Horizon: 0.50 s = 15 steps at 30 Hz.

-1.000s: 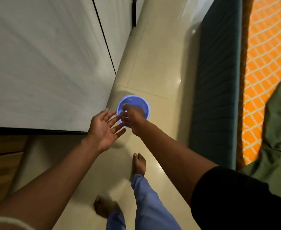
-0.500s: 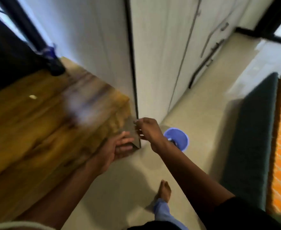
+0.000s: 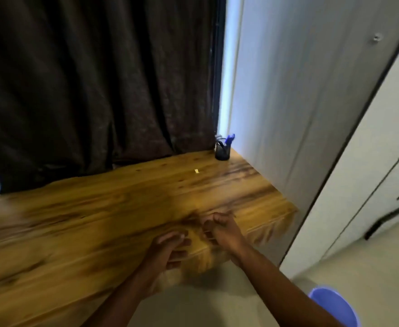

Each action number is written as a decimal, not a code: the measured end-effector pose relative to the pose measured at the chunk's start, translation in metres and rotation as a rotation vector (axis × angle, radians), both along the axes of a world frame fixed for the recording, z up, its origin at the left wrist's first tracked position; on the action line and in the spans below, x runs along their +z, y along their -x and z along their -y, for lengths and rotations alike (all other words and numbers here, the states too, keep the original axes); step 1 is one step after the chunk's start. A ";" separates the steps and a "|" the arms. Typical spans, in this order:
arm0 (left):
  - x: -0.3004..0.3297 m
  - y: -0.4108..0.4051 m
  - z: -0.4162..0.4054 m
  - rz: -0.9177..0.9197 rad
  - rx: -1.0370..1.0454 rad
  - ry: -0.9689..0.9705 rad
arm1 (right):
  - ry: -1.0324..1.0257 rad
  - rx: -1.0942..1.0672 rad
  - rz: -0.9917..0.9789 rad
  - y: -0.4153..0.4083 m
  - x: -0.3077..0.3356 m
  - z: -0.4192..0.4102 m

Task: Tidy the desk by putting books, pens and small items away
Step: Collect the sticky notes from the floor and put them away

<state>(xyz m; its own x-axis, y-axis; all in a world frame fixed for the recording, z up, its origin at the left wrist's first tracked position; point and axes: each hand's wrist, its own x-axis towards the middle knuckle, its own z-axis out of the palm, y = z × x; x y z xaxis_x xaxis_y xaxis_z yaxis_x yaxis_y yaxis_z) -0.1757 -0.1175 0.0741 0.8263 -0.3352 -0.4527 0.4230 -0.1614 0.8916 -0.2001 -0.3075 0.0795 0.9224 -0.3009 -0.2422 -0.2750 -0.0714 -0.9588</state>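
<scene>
The wooden desk [image 3: 99, 220] fills the left and middle of the view. A black mesh pen holder [image 3: 222, 152] with a blue pen stands at its far right corner, and a tiny yellow scrap [image 3: 196, 171] lies in front of it. My left hand [image 3: 170, 250] hovers at the desk's front edge, fingers loosely spread and empty. Just to its right, my right hand [image 3: 219, 230] is over the edge with its fingers curled in, and nothing shows in it. Both hands are blurred.
A dark curtain [image 3: 87, 79] hangs behind the desk. A white wardrobe [image 3: 311, 114] with dark handles stands against the desk's right end. A blue plastic bin [image 3: 335, 308] sits on the tiled floor at the lower right.
The view has swung up from the floor and the bin to the desk. Both hands have moved from above the bin to the desk's front edge.
</scene>
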 end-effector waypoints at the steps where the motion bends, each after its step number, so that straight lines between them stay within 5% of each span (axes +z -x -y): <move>1: 0.000 0.001 -0.009 -0.007 0.027 0.005 | 0.022 0.025 0.009 -0.005 -0.001 -0.008; 9: -0.012 -0.020 -0.060 -0.022 0.234 -0.021 | 0.392 0.281 0.045 -0.071 -0.015 -0.058; 15: -0.023 -0.076 -0.056 0.207 0.244 -0.204 | 0.561 0.418 0.050 -0.121 -0.022 -0.061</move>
